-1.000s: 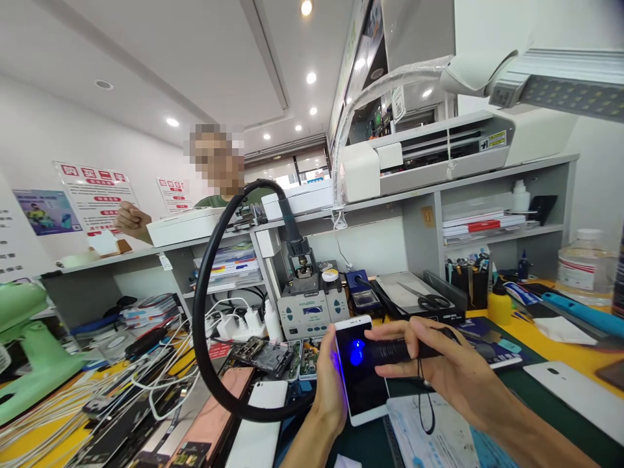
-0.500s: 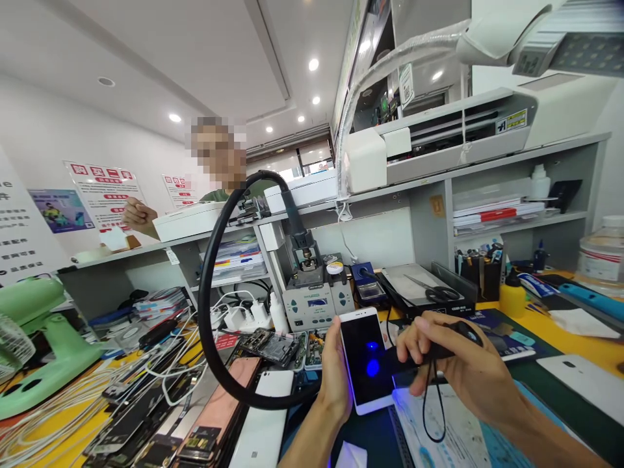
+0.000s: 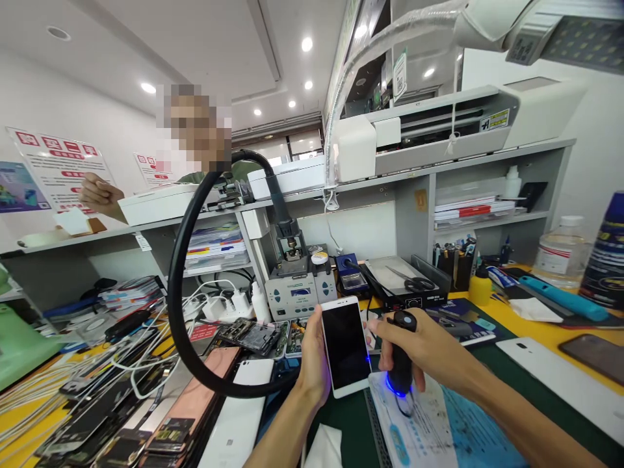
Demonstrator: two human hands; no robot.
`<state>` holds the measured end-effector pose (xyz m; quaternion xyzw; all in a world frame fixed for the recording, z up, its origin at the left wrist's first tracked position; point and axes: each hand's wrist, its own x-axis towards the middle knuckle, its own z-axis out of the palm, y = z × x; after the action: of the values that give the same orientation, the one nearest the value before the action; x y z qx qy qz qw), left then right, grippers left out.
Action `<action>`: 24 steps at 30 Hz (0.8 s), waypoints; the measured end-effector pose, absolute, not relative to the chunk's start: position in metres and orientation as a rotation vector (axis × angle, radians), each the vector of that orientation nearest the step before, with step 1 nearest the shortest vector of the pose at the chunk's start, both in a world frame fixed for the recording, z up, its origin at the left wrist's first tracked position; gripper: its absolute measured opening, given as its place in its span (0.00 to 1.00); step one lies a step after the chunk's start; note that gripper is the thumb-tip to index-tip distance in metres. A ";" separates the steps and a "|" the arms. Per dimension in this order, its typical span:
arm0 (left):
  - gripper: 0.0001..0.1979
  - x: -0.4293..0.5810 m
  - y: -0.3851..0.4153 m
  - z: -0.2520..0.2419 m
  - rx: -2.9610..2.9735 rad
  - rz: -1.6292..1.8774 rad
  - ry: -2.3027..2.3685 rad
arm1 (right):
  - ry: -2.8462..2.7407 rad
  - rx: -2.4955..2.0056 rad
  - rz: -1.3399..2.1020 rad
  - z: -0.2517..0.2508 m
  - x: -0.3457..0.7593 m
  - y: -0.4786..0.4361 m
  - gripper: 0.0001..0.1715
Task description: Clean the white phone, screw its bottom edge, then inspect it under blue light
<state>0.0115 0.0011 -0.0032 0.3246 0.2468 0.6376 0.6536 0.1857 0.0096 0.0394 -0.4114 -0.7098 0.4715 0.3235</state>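
Note:
My left hand (image 3: pixel 314 364) is closed around the left edge of a white-framed smartphone (image 3: pixel 346 348), holding it upright with its dark screen toward me. Gripped in my right hand (image 3: pixel 414 344) is a black UV flashlight (image 3: pixel 400 370), pointed down, its lower end glowing blue. That glow falls on a stained, printed sheet (image 3: pixel 429 429) lying under the hand. A thin cord loop hangs by the flashlight. Below the phone, a folded white tissue (image 3: pixel 324 447) rests on the green mat (image 3: pixel 351 416).
A thick black hose (image 3: pixel 178 292) arcs from the hot-air station (image 3: pixel 297 292) toward my left forearm. Phone parts and a white phone (image 3: pixel 238 409) crowd the left. Scissors (image 3: pixel 412 279) lie behind my right hand. Across the shelf stands another person, one hand (image 3: pixel 100 195) raised.
My right hand has turned the flashlight from the phone's screen down toward the sheet, so the blue spots have left the screen. The view has shifted right; my left hand still holds the phone.

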 end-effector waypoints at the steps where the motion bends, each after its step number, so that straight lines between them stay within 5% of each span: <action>1: 0.28 0.011 0.001 -0.003 0.739 1.456 0.558 | -1.868 -1.099 1.214 0.039 0.184 0.010 0.30; 10: 0.29 0.012 0.000 -0.004 0.718 1.412 0.535 | -1.925 -1.164 1.131 0.032 0.183 0.013 0.24; 19: 0.28 0.012 0.002 -0.003 0.696 1.403 0.517 | -2.083 -0.986 1.317 0.031 0.204 0.019 0.01; 24: 0.30 0.012 -0.001 -0.004 0.707 1.431 0.529 | -2.159 -0.968 1.329 0.033 0.217 0.021 0.13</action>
<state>0.0119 -0.0010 -0.0037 0.3132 0.2344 0.6341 0.6670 0.2168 0.0210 0.0333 -0.3487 -0.7775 0.4784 0.2121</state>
